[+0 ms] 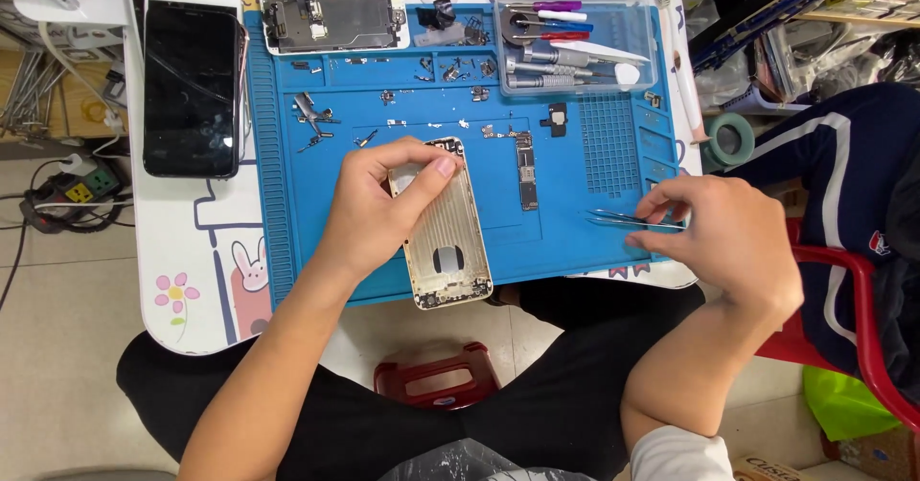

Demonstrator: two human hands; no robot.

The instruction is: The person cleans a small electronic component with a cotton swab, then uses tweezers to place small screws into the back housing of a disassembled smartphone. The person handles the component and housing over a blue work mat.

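Observation:
My left hand grips a gold phone back housing that lies on the blue work mat, thumb across its upper part. My right hand rests at the mat's right edge, its fingers pinching a pair of metal tweezers whose tips point left. A narrow phone logic board lies on the mat between the two hands. Small screws and brackets are scattered above it.
A black phone lies on the white table at left. A dismantled screen assembly sits at the mat's top. A clear tray holds screwdrivers. A tape roll and a red chair are at right.

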